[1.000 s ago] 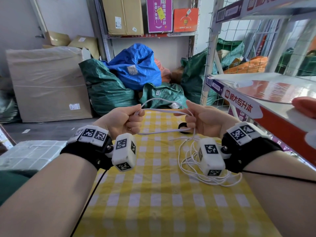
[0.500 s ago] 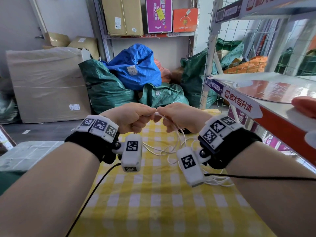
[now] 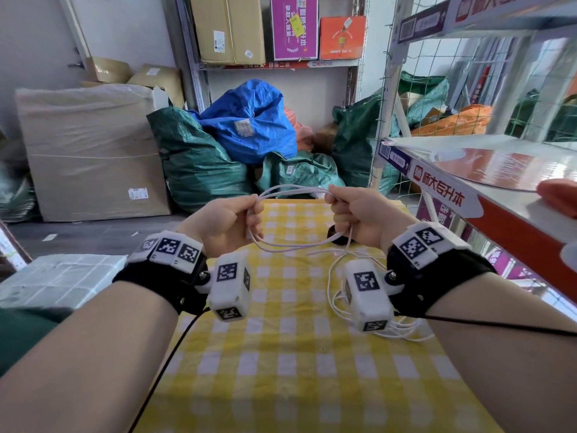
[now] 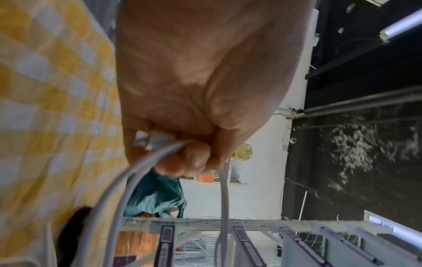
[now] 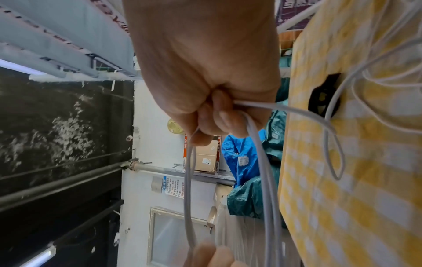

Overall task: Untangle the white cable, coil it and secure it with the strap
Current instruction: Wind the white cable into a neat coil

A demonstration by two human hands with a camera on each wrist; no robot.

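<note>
Both my hands hold loops of the white cable above the yellow checked table. My left hand grips one end of the loops in a fist, and the wrist view shows the cable and a white plug running out of my curled fingers. My right hand grips the other end, with strands of cable leaving its fist. Slack strands sag between the hands, and a loose tangle lies on the cloth under my right wrist. The black strap lies on the table just below my right hand, partly hidden.
A metal shelf with a red edge stands close on the right. Green and blue sacks and a wrapped carton sit on the floor past the table's far edge. A wrapped parcel lies at the left.
My hands met in the middle half a second ago and have now drawn apart again, stretching the gathered loops of cable between them.
</note>
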